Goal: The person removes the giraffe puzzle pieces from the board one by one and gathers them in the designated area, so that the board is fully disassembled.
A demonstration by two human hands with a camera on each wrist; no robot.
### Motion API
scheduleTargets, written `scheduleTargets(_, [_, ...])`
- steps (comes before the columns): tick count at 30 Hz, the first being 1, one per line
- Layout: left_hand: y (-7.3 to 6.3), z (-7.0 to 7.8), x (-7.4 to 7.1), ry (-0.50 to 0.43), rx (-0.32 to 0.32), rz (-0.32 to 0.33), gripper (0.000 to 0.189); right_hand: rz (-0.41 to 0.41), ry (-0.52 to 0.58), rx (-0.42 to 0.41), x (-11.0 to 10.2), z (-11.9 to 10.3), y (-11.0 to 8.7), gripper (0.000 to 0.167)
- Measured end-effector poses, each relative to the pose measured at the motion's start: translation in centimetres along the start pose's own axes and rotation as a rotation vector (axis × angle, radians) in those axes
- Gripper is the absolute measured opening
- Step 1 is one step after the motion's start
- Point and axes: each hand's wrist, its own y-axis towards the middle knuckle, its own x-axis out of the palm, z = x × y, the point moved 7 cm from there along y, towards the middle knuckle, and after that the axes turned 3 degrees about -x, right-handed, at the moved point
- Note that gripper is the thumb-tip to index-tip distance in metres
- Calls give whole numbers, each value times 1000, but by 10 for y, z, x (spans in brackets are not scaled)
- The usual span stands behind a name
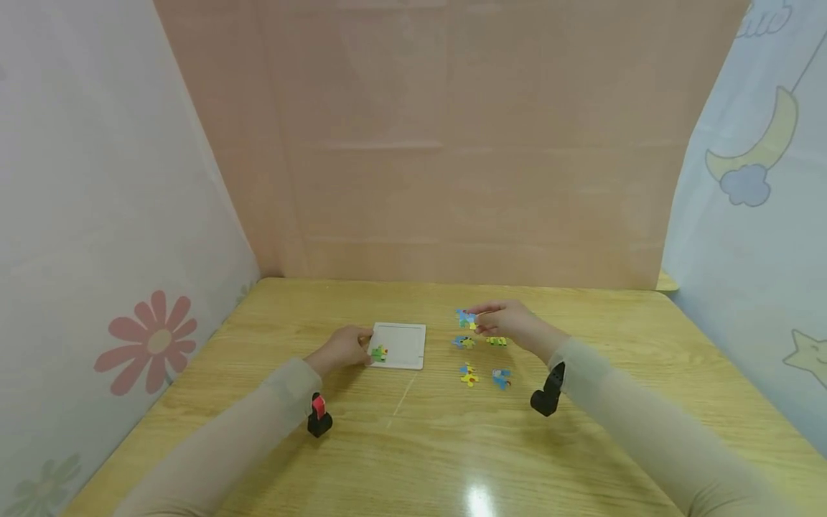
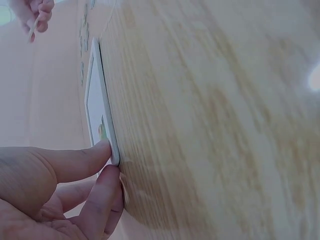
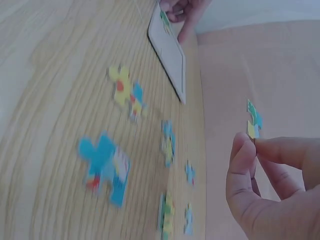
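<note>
My left hand (image 1: pixel 345 347) pinches the near left corner of a white square puzzle tray (image 1: pixel 403 345). In the left wrist view, the thumb lies on top of the frame (image 2: pixel 114 142) and a finger is at its edge. A green puzzle piece (image 1: pixel 378 353) sits in that corner of the tray, beside the thumb. My right hand (image 1: pixel 513 324) holds a small green, yellow and blue puzzle piece (image 3: pixel 254 120) between thumb and fingertips, raised above the table. Below it lie loose pieces, among them a yellow one (image 1: pixel 469 375) and a blue one (image 1: pixel 501 378).
More loose pieces lie right of the tray: a blue and yellow one (image 1: pixel 463 342), a green and yellow one (image 1: pixel 496 341), and others farther back, such as a blue one (image 3: pixel 190 172). A tan backdrop (image 1: pixel 446 143) hangs behind the wooden table (image 1: pixel 413 459), with printed curtains on both sides.
</note>
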Motion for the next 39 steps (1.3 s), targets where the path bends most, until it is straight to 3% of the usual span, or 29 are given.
scheduleTargets(8, [1, 1, -2, 35, 10, 6, 65, 25, -65, 3, -47, 18, -21, 43])
scheduleTargets(16, [-1, 4, -4, 36, 3, -5, 64, 35, -109, 52, -72, 38, -27, 40])
scheduleTargets(25, [-4, 7, -5, 21, -12, -7, 63, 122, -94, 184, -88, 68, -35, 35])
scheduleTargets(39, [-4, 4, 1, 15, -6, -2, 63, 214, -100, 181, -91, 79, -33, 32])
